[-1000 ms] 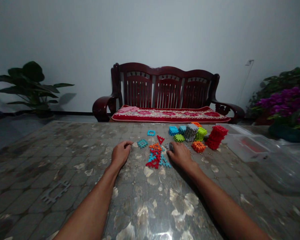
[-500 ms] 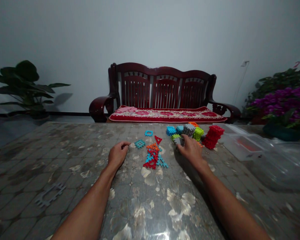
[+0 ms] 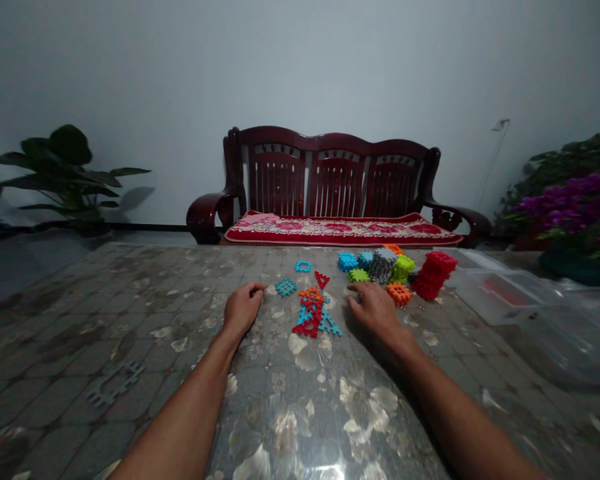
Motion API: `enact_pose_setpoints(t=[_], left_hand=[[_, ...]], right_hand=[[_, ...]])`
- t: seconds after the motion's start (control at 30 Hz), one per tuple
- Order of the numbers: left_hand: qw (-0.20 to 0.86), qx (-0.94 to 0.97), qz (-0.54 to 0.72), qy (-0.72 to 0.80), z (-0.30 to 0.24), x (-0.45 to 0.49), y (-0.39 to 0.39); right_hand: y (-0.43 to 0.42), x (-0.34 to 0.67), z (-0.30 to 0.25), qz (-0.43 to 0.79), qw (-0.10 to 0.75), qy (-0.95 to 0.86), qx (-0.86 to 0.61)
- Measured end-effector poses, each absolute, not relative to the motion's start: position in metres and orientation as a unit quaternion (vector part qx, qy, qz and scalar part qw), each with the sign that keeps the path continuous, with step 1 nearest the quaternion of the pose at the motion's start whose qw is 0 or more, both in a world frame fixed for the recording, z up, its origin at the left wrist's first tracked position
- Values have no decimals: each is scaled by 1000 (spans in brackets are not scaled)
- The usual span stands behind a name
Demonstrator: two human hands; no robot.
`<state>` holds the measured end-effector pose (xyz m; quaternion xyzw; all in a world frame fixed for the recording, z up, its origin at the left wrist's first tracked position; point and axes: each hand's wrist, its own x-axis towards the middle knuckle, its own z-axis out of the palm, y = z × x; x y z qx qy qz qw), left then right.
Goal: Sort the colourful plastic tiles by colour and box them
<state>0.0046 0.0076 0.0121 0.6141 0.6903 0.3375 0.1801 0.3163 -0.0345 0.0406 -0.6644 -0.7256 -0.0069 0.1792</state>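
Observation:
My left hand (image 3: pixel 243 309) rests on the table, loosely open with its index finger stretched forward, just left of a teal lattice square (image 3: pixel 285 287). No piece shows in it. To the right, my right hand (image 3: pixel 375 308) is open, thumb and index finger apart, over the table in front of a lime green piece (image 3: pixel 359 275) and a grey stack (image 3: pixel 381 267). Between the hands lie overlapping red pieces (image 3: pixel 309 327), an orange piece (image 3: pixel 311 293), a blue triangle (image 3: pixel 330 325), a red triangle (image 3: pixel 322 279) and a blue square frame (image 3: pixel 303 266).
Blue (image 3: pixel 347 261), lime (image 3: pixel 403 269), orange (image 3: pixel 399 293) and tall red (image 3: pixel 434 275) stacks stand behind my right hand. Clear plastic boxes (image 3: pixel 495 293) sit farther right. A grey frame piece (image 3: pixel 114 385) lies at left. A wooden bench (image 3: pixel 335 177) stands beyond the table.
My right hand has drawn back slightly from the stacks, and the grey piece at its fingertips no longer shows there. The view has shifted slightly; my left hand stays on the table.

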Motion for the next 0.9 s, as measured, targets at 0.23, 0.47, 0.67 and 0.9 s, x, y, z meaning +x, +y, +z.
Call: enact_pose_setpoints(t=[0.23,0.47,0.67,0.9], left_hand=[[180,614,336,692,10,5,9],[186,614,341,687,11,5,7],[191,613,343,686,10,4,9],[188,614,338,689,10,5,9]], right_hand=[[-42,272,27,74,228,-787,-568],[-45,261,29,61,208,-819,-532],[-42,269,20,81,221,-811,-535],[-37,279,7,87,292,-804,-511]])
